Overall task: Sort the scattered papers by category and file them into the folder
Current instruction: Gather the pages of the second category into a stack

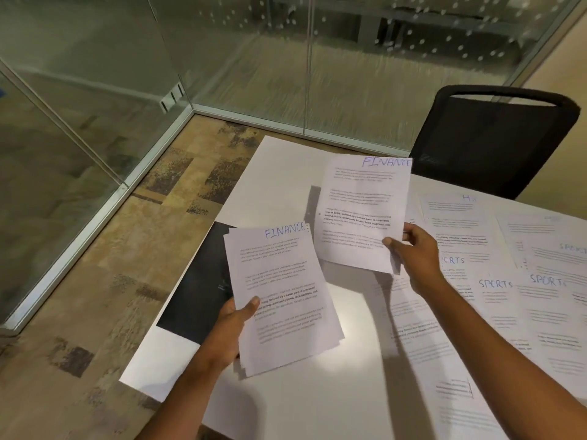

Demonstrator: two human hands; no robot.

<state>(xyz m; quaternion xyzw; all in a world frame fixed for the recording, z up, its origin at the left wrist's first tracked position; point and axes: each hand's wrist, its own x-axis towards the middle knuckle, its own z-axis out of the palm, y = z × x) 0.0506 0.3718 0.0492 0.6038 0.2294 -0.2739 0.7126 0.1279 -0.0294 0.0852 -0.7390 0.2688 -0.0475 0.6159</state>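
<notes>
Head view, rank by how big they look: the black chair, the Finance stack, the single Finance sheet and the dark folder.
black chair
Finance stack and single Finance sheet: too alike to rank
dark folder: smallest, though partly covered

1. Straight ahead of you is a white table (279, 173), seen at an angle.
2. At its far side you have a black chair (495, 138) with a mesh back, close to the table edge.
3. Beyond and to your left, glass walls (238, 58) meet in a corner, with a pale metal frame (95, 214) along the base.
4. Below you lies tan carpet (104, 281) with dark mottled patches.
</notes>
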